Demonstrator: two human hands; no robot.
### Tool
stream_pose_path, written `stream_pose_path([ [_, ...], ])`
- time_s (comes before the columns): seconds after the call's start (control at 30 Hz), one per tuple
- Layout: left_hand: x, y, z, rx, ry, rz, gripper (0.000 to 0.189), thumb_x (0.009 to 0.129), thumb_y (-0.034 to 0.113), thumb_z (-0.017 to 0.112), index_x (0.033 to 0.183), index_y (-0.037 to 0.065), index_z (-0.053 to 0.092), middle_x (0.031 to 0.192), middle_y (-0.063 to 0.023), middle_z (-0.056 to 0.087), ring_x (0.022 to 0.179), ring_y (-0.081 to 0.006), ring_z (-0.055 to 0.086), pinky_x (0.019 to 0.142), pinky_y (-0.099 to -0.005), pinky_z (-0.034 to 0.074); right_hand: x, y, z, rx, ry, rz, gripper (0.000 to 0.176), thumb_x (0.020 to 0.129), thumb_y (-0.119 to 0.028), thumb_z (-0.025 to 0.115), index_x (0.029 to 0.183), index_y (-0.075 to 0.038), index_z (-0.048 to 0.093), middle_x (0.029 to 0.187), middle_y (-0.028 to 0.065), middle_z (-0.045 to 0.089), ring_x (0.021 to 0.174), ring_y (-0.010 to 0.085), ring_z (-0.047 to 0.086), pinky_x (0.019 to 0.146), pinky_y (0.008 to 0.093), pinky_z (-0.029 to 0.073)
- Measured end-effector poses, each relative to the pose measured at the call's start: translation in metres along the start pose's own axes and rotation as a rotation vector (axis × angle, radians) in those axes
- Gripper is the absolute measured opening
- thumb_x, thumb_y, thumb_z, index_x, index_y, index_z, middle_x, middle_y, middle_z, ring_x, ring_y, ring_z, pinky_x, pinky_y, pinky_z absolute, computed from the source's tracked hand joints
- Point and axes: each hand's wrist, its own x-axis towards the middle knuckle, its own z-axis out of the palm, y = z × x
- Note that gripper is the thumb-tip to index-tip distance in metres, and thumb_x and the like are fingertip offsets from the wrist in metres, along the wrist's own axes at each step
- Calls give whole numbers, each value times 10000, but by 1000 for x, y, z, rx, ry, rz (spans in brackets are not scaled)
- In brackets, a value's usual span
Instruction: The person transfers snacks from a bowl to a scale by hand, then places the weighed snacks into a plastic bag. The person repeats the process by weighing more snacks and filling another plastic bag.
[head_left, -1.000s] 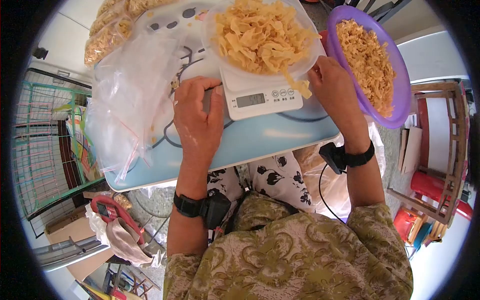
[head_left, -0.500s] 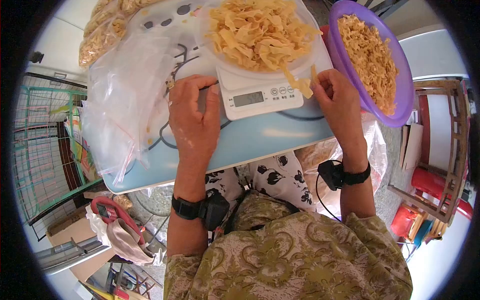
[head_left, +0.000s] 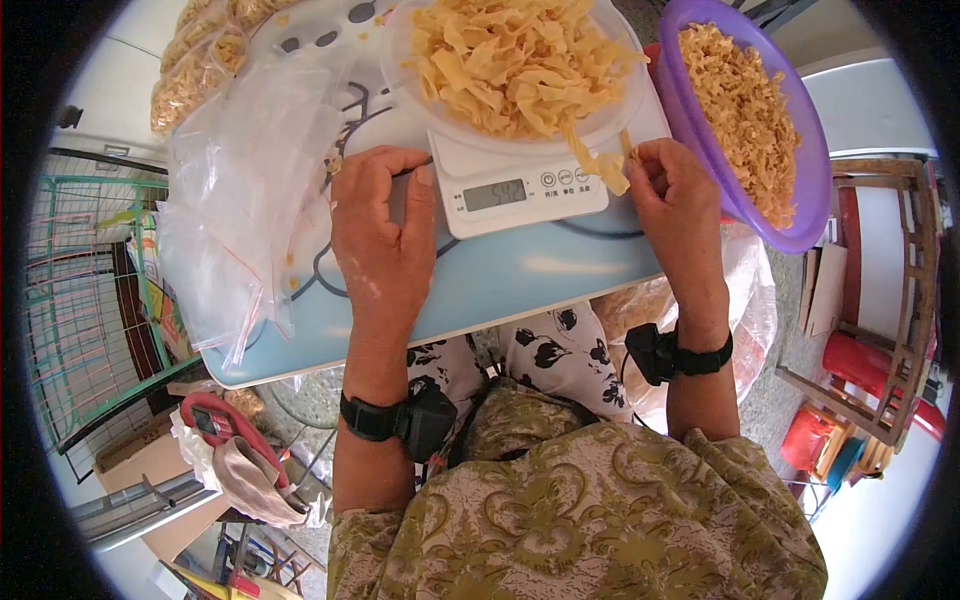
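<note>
A white kitchen scale (head_left: 532,190) with a lit digital display stands on the table. On it sits a translucent bowl (head_left: 400,75) heaped with wide, flat, yellow dried strips (head_left: 520,65). One strip (head_left: 598,165) hangs over the bowl's front rim, above the scale's buttons. My left hand (head_left: 382,235) rests at the scale's left edge, thumb and forefinger apart, with nothing visible in it. At the scale's right side, my right hand (head_left: 680,190) pinches a small yellow strip (head_left: 627,145) between thumb and fingers.
Clear plastic zip bags (head_left: 240,190) lie left on the blue-white table (head_left: 540,270). Filled bags (head_left: 200,80) stand at the back left. A purple basin (head_left: 815,190) of smaller, darker pieces tilts at the right. A green wire rack (head_left: 100,290) stands far left.
Both hands stay almost still. My right hand keeps its pinch beside the scale, and the display digits read more clearly now. The view has shifted very slightly.
</note>
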Motion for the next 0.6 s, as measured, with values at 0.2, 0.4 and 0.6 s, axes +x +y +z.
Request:
stream_pose_path([
  [0.2,1,1,0,17,-7,-9,114,905,99,624,984,24,658,1017,-109,649,990,-250,608,923,-344,451,0,-6,-3,11,-9,5,83,840,-53,626,883,7,588,827,182,614,774,341,629,689,415,492],
  [0.4,1,1,1,-17,7,-15,107,893,84,625,971,18,656,1003,-125,638,980,-276,602,897,-361,456,1,-5,-5,-20,-56,47,94,834,-62,627,865,11,577,805,191,607,760,345,628,672,421,483],
  [0.6,1,1,0,-28,8,-3,104,890,81,621,968,20,656,1001,-124,636,983,-274,598,903,-360,451,2,-8,-4,-3,-65,78,93,836,-62,607,846,26,577,785,203,614,713,347,624,649,415,483],
])
